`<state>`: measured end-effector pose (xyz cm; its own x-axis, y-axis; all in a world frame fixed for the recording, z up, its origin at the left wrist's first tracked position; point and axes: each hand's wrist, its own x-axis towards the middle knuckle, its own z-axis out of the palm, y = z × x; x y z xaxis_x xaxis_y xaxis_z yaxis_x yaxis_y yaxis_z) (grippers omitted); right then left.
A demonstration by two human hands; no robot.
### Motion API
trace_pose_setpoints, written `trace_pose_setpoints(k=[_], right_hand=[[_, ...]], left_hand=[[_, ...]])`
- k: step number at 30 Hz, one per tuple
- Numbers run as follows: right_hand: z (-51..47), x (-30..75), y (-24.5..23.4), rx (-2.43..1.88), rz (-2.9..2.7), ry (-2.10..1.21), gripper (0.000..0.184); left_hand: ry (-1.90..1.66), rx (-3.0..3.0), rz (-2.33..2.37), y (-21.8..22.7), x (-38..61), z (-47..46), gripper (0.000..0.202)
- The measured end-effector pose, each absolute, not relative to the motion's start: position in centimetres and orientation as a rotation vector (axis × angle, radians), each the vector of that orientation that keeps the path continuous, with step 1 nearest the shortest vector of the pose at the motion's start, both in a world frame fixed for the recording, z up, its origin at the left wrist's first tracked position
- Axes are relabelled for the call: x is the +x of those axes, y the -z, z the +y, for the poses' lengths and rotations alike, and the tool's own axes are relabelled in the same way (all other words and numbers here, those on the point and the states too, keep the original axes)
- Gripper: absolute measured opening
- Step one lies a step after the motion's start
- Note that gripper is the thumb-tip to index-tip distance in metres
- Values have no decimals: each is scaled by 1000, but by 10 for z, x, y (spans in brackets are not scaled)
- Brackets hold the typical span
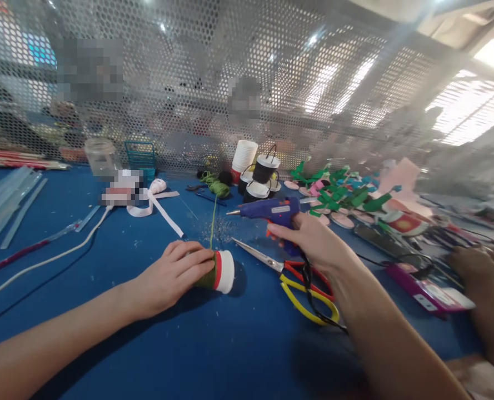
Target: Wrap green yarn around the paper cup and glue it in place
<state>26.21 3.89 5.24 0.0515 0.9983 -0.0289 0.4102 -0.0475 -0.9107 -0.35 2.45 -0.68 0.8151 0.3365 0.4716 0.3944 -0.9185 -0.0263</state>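
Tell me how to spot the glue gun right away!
Start at the blue table below the holed metal screen, then find the right hand near its middle. The glue gun sits in that hand, just above the yellow-and-red scissors. It is the only dark blue, pistol-shaped tool, with a silver nozzle pointing left.

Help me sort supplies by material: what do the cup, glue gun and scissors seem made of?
Cup under the left hand: probably paper or plastic, matte white rim, fuzzy green wrap, likely yarn. Glue gun in the right hand: smooth blue plastic, metallic nozzle. Scissors: shiny metal blades, glossy yellow and red plastic-looking handles.
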Motion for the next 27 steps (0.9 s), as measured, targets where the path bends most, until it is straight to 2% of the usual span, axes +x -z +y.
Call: trace_pose_setpoints(k=[2,6,11,17,20,23,25,27], right_hand=[[54,261,-48,-1673,-1433,-978,17],[81,258,-30,-1761,-1456,-998,30],[101,258,-6,-1914,-1509,-842,33],[88,243,-19,-1901,-1691,-544,18],[71,221,-30,-1762,-1868,-671,31],[57,199,-33,-1509,-1974,-1087,38],[53,190,-30,-1342,-1887,-1311,32],[50,186,-27,-1277,-1757,-1362,22]], left_hand=[[717,-2866,-560,7,-3,24,26],[759,-2828,-526,7,-2,21,26],[797,-2811,-500,6,-2,19,27],[746,-2808,-537,7,-2,22,30],[725,-2805,-532,6,-3,21,28],[708,-2813,-514,4,-2,20,28],[714,-2810,-508,3,-1,19,27],[716,-2809,-494,3,-1,18,27]])
